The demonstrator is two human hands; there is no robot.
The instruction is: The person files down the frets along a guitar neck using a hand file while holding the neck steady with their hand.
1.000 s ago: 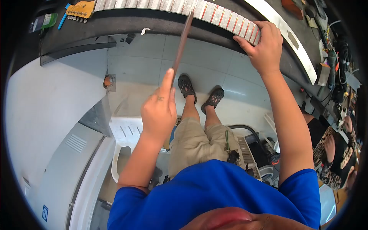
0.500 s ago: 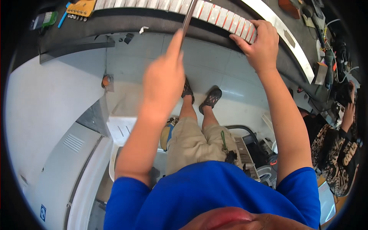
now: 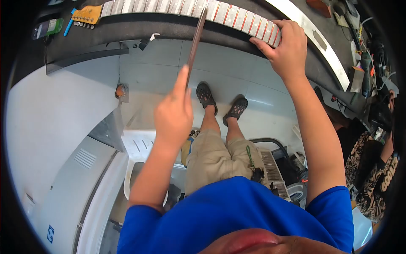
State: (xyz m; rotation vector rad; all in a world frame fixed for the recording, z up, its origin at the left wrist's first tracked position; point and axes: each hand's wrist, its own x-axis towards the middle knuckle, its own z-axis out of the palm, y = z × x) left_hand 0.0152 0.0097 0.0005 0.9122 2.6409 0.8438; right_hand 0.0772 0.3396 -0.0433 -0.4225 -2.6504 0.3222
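Note:
A guitar neck lies across the dark bench, its fretboard covered in whitish strips between the frets, with reddish lines showing near its right end. Its orange headstock with metal tuners is at the left. My left hand, slightly blurred, is closed around a long narrow file, index finger stretched along it. The file's far end lies over the fretboard, crossing the frets. My right hand grips the neck's right end, thumb on the near edge and fingers over the far side.
On the bench are a green-labelled bottle, a blue stick and a long white curved strip. Tools and cables crowd the right side. Another person's patterned clothing shows at the right. A white basin stands at lower left.
My left hand has drawn the file back toward my body and slightly left, so its end now shows over the frets. My right hand stays on the neck's end.

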